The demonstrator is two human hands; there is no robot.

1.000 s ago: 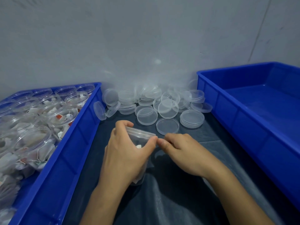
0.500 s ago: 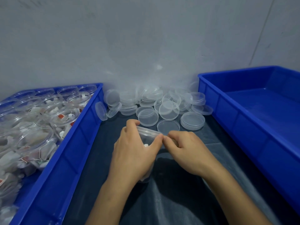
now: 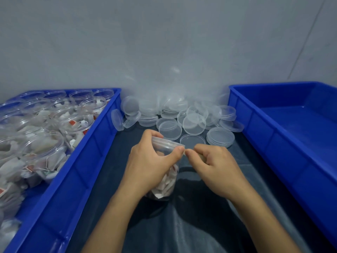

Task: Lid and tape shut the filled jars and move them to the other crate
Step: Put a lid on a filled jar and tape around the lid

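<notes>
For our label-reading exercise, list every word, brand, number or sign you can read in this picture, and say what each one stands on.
No readable text anywhere.
Red-and-white tags on the sachets in the open jars of the left crate: print too small and blurred to read.
Jar gripped by the left hand: clear, no label shows.
Right hand pinches something beside the jar's rim; no print shows.
Loose clear lids and right crate: unmarked.

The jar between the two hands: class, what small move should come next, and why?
Probably the right hand draws the tape round the rim. The left hand grips the jar, which already wears its lid, and the right fingertips pinch at the lid's edge; the tape itself is too faint to see.
</notes>
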